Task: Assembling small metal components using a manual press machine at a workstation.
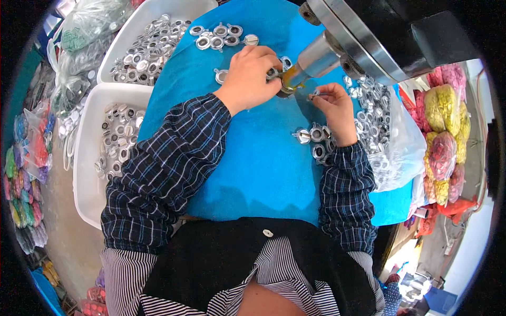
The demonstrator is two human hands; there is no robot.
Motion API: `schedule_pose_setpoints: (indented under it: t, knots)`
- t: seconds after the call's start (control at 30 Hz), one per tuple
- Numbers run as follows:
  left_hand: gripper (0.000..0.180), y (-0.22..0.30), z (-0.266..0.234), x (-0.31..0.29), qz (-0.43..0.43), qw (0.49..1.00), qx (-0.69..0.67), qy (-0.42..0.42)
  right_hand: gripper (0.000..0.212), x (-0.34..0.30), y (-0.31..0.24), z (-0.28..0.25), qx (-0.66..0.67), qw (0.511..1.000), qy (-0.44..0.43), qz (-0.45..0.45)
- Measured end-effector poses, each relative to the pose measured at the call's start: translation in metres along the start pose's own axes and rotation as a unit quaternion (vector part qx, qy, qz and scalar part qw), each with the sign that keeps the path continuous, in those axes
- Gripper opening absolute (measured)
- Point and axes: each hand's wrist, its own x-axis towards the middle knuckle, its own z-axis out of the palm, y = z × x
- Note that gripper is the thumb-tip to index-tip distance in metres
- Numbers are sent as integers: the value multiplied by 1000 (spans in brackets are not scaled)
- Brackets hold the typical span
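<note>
Both hands work near the tip of a metal machine head (322, 52), a silver cylinder with a yellowish end. My left hand (247, 76) is closed at the left of the tip, its fingers curled on a small round silver piece (272, 73) with a dark centre. To the right of the tip, my right hand (336, 110) pinches a tiny piece (314, 95) too small to name. Similar round pieces (232, 39) lie grouped beyond my left hand, and one (221, 76) rests beside its wrist. More round pieces (317, 134) sit by my right wrist.
A blue cloth (258, 168) covers the work table. On the left stand two white bins (87, 158) holding many round pieces. A clear plastic bag (403, 152) of similar pieces lies at the right. Bagged coloured goods (445, 113) are stacked farther right, and others (26, 179) far left.
</note>
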Motion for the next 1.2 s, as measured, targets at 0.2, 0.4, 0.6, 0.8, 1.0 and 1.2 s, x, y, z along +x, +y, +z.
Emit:
schedule_pose_setpoints:
  t: [0.2,0.4,0.6,0.8,1.0,1.2]
  knots:
    - [28,6,2,2,56,998,3,0,20,4,-3,3,169,985,-18,0]
    - [31,-8,-10,5,-27,998,0,61,21,9,-10,34,169,983,-60,-48]
    - [31,3,-24,8,-85,995,-56,3,22,6,-15,38,121,990,-33,-59]
    - [31,7,-49,15,-79,917,-239,-310,22,-27,-43,18,71,994,-74,27]
    - [31,19,-41,8,-31,895,-279,-347,23,-28,-46,18,151,965,-190,96]
    - [36,9,-42,10,-104,879,-317,-341,18,15,-20,-52,196,970,-101,107]
